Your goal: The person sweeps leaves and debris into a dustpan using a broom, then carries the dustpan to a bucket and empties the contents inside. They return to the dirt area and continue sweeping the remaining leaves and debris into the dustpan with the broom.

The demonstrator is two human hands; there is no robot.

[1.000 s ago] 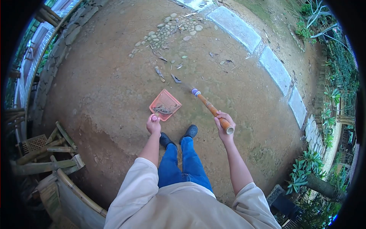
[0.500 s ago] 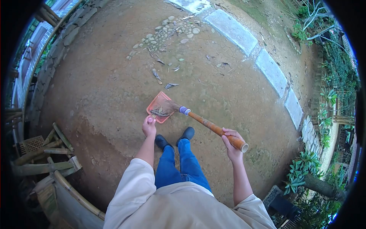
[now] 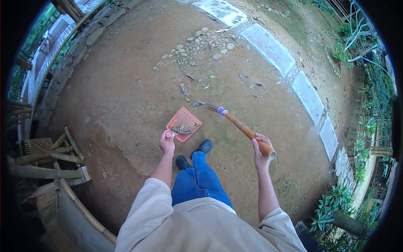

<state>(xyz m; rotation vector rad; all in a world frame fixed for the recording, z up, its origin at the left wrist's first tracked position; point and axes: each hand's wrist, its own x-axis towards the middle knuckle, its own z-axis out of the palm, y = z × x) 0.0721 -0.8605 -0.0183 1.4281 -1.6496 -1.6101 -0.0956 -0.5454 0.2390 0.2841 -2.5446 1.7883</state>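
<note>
My left hand (image 3: 167, 143) is closed round the handle of a pink dustpan (image 3: 189, 119), which holds a small heap of dry leaves (image 3: 181, 129). The dustpan is low over the dirt, in front of my feet. Fingers wrapped round it, my right hand (image 3: 262, 148) grips the bamboo handle of a broom (image 3: 247, 131) with a purple binding. The broom's bristles point left and reach a dry leaf (image 3: 198, 103) beyond the dustpan. Another curled leaf (image 3: 184, 92) lies a little farther off on the ground.
Small stones (image 3: 197, 47) are set in the dirt ahead. Pale stone slabs (image 3: 268, 49) run along the right, with plants (image 3: 331, 206) beyond. A bamboo structure (image 3: 63, 159) stands at the left. More leaves lie scattered ahead.
The broom's bristles have left the dustpan and moved forward and right to the dry leaf. The dustpan looks turned, and my feet have shifted, with the right one ahead.
</note>
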